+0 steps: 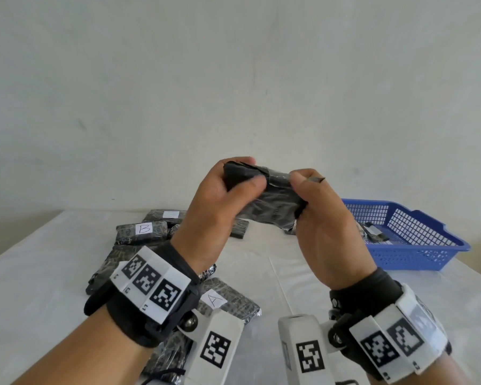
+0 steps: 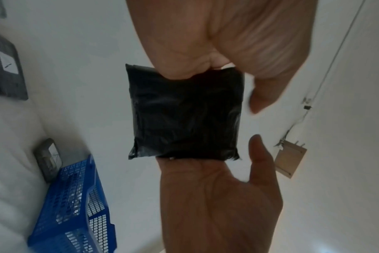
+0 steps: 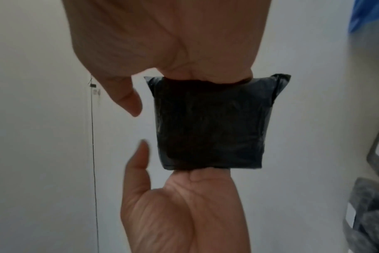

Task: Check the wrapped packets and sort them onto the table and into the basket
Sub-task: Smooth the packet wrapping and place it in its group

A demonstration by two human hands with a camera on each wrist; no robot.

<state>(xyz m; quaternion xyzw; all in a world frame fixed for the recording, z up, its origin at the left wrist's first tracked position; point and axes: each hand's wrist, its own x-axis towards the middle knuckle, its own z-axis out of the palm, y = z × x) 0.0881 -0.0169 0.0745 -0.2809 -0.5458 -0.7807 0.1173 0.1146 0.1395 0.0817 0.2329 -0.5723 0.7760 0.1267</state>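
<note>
I hold one black wrapped packet [image 1: 275, 201] up in the air over the table, between both hands. My left hand [image 1: 242, 176] grips its left end with thumb and curled fingers. My right hand [image 1: 303, 187] pinches the right end. No label shows on the held packet [image 2: 184, 113], also seen from the right wrist as a dark square packet [image 3: 210, 123]. The blue plastic basket [image 1: 417, 237] stands at the right with packets [image 1: 372, 232] inside. A packet marked B [image 1: 142, 230] and one marked A [image 1: 228, 301] lie on the table.
The table [image 1: 39, 273] has a white cover and a pale wall behind it. Several more dark packets [image 1: 111, 262] lie heaped at the left, under my left wrist. The basket [image 2: 76, 205] sits close to the table's right edge.
</note>
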